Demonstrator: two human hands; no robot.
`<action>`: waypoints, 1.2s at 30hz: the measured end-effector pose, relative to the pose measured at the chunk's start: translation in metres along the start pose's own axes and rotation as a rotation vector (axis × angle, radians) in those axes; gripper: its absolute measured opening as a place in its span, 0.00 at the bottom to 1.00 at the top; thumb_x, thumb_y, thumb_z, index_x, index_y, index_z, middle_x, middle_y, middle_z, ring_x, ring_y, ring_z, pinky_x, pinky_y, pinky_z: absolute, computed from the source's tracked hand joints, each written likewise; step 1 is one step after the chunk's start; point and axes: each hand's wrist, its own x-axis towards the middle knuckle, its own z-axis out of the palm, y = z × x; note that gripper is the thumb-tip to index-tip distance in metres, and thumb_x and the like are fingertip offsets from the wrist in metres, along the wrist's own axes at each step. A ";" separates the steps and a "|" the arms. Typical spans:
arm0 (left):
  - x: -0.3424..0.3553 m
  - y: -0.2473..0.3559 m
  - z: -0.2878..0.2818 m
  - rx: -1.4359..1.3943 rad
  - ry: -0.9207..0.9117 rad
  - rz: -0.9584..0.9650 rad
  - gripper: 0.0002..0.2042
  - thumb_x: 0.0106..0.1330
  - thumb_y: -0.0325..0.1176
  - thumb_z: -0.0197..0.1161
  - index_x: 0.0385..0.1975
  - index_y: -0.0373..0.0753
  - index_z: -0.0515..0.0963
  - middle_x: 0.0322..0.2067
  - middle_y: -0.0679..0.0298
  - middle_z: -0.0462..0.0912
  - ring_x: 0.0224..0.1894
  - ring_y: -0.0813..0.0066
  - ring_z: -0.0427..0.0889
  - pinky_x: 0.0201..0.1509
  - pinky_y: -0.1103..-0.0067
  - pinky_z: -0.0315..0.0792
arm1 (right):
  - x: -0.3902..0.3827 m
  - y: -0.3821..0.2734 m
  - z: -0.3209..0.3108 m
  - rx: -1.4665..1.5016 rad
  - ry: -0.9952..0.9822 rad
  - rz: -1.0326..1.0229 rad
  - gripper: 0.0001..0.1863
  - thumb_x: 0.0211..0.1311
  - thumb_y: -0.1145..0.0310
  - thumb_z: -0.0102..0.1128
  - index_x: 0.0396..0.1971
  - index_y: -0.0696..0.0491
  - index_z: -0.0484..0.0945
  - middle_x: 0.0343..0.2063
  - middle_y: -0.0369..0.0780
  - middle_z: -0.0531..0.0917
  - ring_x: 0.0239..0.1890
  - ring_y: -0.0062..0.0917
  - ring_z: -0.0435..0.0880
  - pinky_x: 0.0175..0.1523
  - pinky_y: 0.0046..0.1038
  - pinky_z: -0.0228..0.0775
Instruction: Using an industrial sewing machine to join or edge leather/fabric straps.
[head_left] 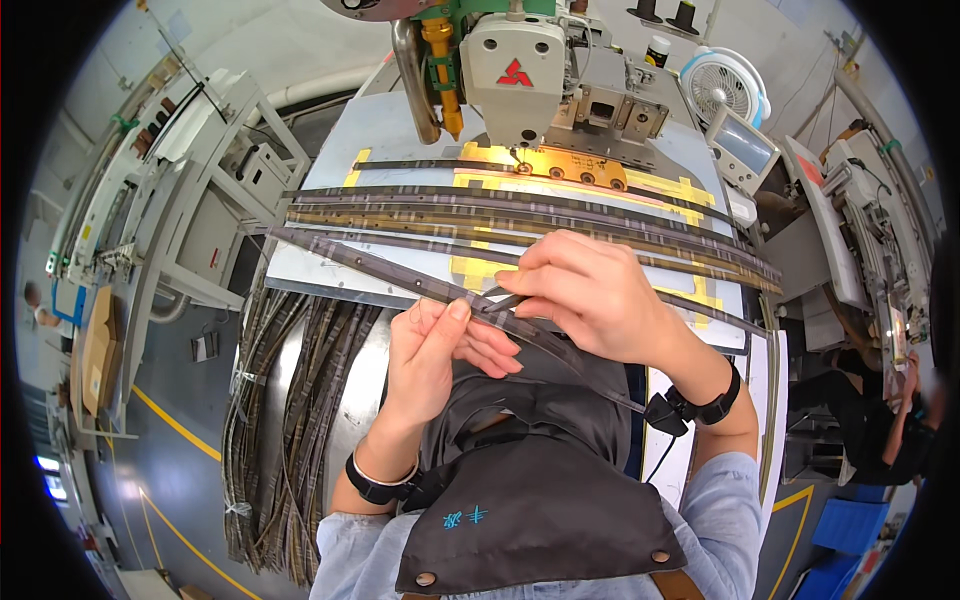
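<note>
A long, narrow, dark patterned fabric strip (365, 262) with small dark spots runs slantwise in front of me, from the table's left edge down past my lap. My left hand (425, 345) pinches it between thumb and fingers from below, its other fingers loosely curled. Just above, my right hand (595, 295) is closed, thumb against fingers, on a small dark piece that meets the strip; its kind is hard to make out. Behind my hands, several similar strips (400, 212) lie side by side across the white machine table (325, 275), partly covered by my right hand.
Over the table's far side hangs an industrial sewing machine head (513, 75), above a lit, yellow-taped plate (570, 170). A bundle of strips (305, 400) drapes down at the left. At the right stand a control screen (742, 148) and a fan (722, 85). Another person's arm (900, 410) shows far right.
</note>
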 end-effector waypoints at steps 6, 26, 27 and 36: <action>0.003 -0.004 0.006 -0.072 -0.003 -0.028 0.22 0.73 0.38 0.44 0.27 0.25 0.77 0.24 0.49 0.82 0.22 0.62 0.84 0.24 0.77 0.79 | -0.007 -0.006 0.003 0.537 0.127 0.360 0.14 0.51 0.78 0.64 0.40 0.58 0.77 0.29 0.41 0.76 0.29 0.33 0.77 0.33 0.27 0.69; -0.001 -0.003 0.001 0.069 -0.006 0.062 0.18 0.73 0.39 0.45 0.30 0.28 0.72 0.23 0.51 0.82 0.22 0.66 0.84 0.23 0.80 0.78 | -0.004 -0.013 -0.019 -0.050 -0.012 0.060 0.15 0.42 0.70 0.70 0.34 0.55 0.81 0.28 0.37 0.77 0.29 0.29 0.79 0.29 0.28 0.71; -0.001 -0.003 0.001 0.079 -0.006 0.052 0.18 0.73 0.38 0.46 0.30 0.28 0.72 0.23 0.51 0.82 0.22 0.66 0.84 0.23 0.80 0.78 | -0.004 -0.013 -0.020 -0.047 -0.024 0.066 0.15 0.42 0.70 0.70 0.34 0.55 0.81 0.28 0.37 0.77 0.29 0.29 0.79 0.29 0.28 0.71; 0.000 -0.004 0.003 0.108 -0.057 0.068 0.16 0.73 0.37 0.45 0.32 0.28 0.71 0.23 0.51 0.82 0.22 0.67 0.83 0.23 0.80 0.77 | -0.004 -0.011 -0.020 0.053 -0.099 0.068 0.14 0.42 0.70 0.70 0.33 0.54 0.80 0.27 0.37 0.77 0.28 0.30 0.78 0.29 0.29 0.70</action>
